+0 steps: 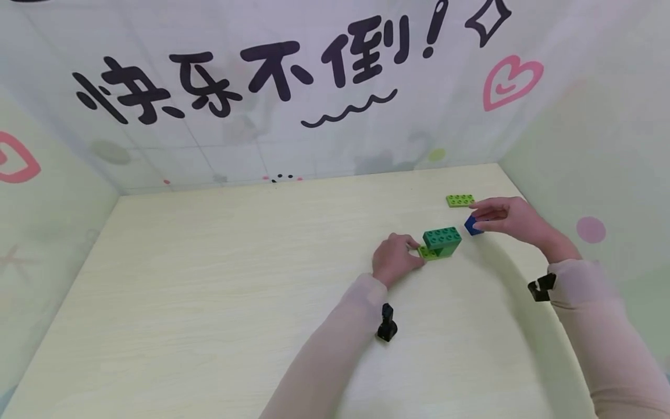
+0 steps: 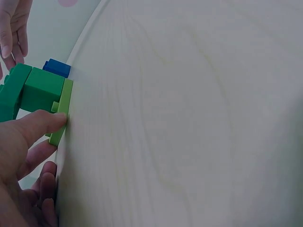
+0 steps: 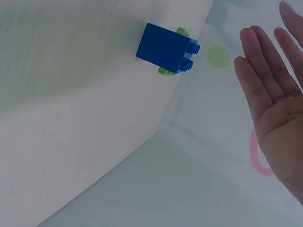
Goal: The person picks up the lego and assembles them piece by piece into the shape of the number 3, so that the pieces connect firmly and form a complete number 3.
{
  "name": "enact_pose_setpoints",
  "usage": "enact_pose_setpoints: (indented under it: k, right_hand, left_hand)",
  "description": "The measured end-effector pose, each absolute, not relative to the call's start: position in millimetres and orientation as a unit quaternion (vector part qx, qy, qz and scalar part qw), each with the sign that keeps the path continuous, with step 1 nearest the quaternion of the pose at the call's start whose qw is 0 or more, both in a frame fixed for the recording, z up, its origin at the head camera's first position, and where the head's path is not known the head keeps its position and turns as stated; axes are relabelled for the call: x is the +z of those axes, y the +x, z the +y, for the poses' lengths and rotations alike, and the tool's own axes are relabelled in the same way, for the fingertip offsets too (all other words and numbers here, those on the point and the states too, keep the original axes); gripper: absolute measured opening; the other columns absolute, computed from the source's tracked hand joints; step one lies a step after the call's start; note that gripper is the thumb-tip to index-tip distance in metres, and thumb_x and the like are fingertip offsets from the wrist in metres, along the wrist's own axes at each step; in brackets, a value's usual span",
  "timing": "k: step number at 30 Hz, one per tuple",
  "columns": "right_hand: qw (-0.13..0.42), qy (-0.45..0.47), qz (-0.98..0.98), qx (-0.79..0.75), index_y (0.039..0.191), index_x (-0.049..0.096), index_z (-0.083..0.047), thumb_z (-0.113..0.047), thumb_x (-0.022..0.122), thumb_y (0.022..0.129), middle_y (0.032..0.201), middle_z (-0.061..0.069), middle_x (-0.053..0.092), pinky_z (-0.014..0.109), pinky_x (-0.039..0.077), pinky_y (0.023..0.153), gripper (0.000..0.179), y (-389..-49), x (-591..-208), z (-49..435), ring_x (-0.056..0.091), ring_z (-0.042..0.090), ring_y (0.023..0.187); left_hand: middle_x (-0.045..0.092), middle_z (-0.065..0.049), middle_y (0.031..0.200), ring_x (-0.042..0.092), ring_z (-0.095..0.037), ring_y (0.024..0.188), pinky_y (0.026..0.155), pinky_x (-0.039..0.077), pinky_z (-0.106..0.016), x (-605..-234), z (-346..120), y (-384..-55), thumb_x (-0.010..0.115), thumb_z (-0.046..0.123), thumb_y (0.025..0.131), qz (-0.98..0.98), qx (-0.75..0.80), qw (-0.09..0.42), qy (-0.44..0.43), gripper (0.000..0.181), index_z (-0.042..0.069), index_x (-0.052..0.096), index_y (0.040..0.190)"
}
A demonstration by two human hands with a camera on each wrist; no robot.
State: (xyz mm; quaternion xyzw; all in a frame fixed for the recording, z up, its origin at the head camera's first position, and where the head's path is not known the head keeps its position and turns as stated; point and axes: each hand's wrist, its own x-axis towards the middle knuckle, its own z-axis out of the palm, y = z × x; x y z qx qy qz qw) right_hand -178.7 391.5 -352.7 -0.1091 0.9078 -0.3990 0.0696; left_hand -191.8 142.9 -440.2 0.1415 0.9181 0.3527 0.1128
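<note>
Left grip (image 1: 394, 259) around end of lime plate (image 1: 427, 254)

One worktop (image 1: 209, 291) is carrying five toy bricks (image 1: 442, 237)
Two lime plates (image 1: 460, 201) (image 2: 67, 92), two green blocks (image 2: 14, 90) (image 2: 43, 90) and one blue block (image 3: 163, 48) are making up the five; one left hand (image 1: 395, 256) and one right hand (image 1: 508, 220) are showing, two pale sleeves (image 1: 335, 337) (image 1: 597, 326) and two black wrist devices (image 1: 387, 329) (image 1: 541, 288) are appearing, and two pink hearts (image 1: 488, 93) (image 1: 32, 166) are adding to the count
</note>
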Motion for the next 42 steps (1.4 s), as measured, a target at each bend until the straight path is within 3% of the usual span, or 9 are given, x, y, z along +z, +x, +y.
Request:
enact_pose_setpoints:
  k: [6, 12, 16, 19, 21, 27, 36, 42]
  right_hand:
    - [0.047, -0.061, 0.925, -0.372, 0.122, 0.053, 0.007, -0.015, 0.065, 0.086, 0.112, 0.027, 0.057, 0.015, 0.046, 0.069, 0.044, -185.8, -349.4, 403.7, 0.057, -0.004, 0.082]
    - [0.065, -0.046, 0.939, -0.335, 0.124, 0.052, 0.007, -0.019, 0.065, 0.086, 0.121, 0.026, 0.053, 0.013, 0.043, 0.072, 0.048, -194.6, -353.5, 412.1, 0.055, 0.029, 0.105]
    - [0.095, -0.035, 0.94, -0.324, 0.126, 0.049, 0.006, -0.022, 0.066, 0.085, 0.127, 0.027, 0.048, 0.03, 0.046, 0.084, 0.053, -199.5, -359.8, 414.9, 0.046, 0.039, 0.114]
    - [0.106, -0.041, 0.94, -0.323, 0.127, 0.048, 0.007, -0.023, 0.067, 0.085, 0.128, 0.028, 0.046, 0.046, 0.041, 0.09, 0.055, -202.0, -364.6, 415.4, 0.044, 0.041, 0.115]
    - [0.111, -0.052, 0.938, -0.325, 0.126, 0.048, 0.008, -0.018, 0.067, 0.085, 0.128, 0.029, 0.045, 0.05, 0.039, 0.09, 0.053, -203.7, -367.5, 415.6, 0.043, 0.043, 0.115]
    - [0.134, -0.063, 0.933, -0.328, 0.125, 0.048, 0.01, -0.006, 0.067, 0.082, 0.127, 0.032, 0.044, 0.051, 0.039, 0.09, 0.05, -209.0, -375.7, 416.0, 0.043, 0.046, 0.114]
    - [0.139, -0.062, 0.934, -0.323, 0.126, 0.048, 0.009, -0.001, 0.066, 0.081, 0.126, 0.034, 0.043, 0.045, 0.044, 0.085, 0.05, -211.4, -385.8, 419.0, 0.048, 0.045, 0.108]
    - [0.137, -0.049, 0.931, -0.333, 0.127, 0.048, 0.008, -0.002, 0.066, 0.081, 0.127, 0.034, 0.042, 0.048, 0.043, 0.087, 0.05, -210.2, -388.9, 417.4, 0.047, 0.046, 0.109]
  left_hand:
    - [0.054, 0.008, 0.089, 0.049, -0.008, 0.075, 0.058, 0.038, -0.022, -440.9, 143.0, -192.4, 0.077, 0.035, 0.071, 0.916, 0.359, 0.113, 0.142, 0.032, 0.024, 0.07, 0.101]
    - [0.055, 0.007, 0.09, 0.05, -0.008, 0.076, 0.058, 0.038, -0.022, -439.4, 142.3, -191.9, 0.077, 0.034, 0.072, 0.916, 0.358, 0.111, 0.144, 0.032, 0.023, 0.07, 0.101]
    - [0.055, 0.007, 0.089, 0.05, -0.008, 0.076, 0.059, 0.038, -0.022, -438.8, 141.9, -191.1, 0.077, 0.034, 0.072, 0.915, 0.358, 0.11, 0.148, 0.033, 0.023, 0.07, 0.102]
    - [0.055, 0.007, 0.089, 0.05, -0.007, 0.076, 0.059, 0.038, -0.022, -439.3, 141.9, -191.5, 0.077, 0.035, 0.072, 0.916, 0.356, 0.107, 0.149, 0.033, 0.023, 0.07, 0.102]
    - [0.055, 0.008, 0.09, 0.05, -0.008, 0.077, 0.059, 0.038, -0.022, -439.7, 142.0, -191.8, 0.077, 0.035, 0.072, 0.917, 0.354, 0.106, 0.149, 0.033, 0.024, 0.07, 0.102]
    - [0.055, 0.008, 0.091, 0.051, -0.007, 0.078, 0.059, 0.038, -0.022, -440.2, 142.2, -191.3, 0.077, 0.035, 0.071, 0.918, 0.353, 0.109, 0.141, 0.032, 0.025, 0.07, 0.101]
    - [0.055, 0.009, 0.09, 0.051, -0.007, 0.076, 0.058, 0.038, -0.022, -439.5, 143.4, -190.3, 0.077, 0.035, 0.072, 0.92, 0.349, 0.107, 0.139, 0.032, 0.025, 0.07, 0.101]
    - [0.055, 0.008, 0.09, 0.05, -0.007, 0.075, 0.057, 0.038, -0.021, -438.1, 142.3, -189.1, 0.076, 0.035, 0.072, 0.921, 0.347, 0.111, 0.138, 0.032, 0.025, 0.07, 0.102]
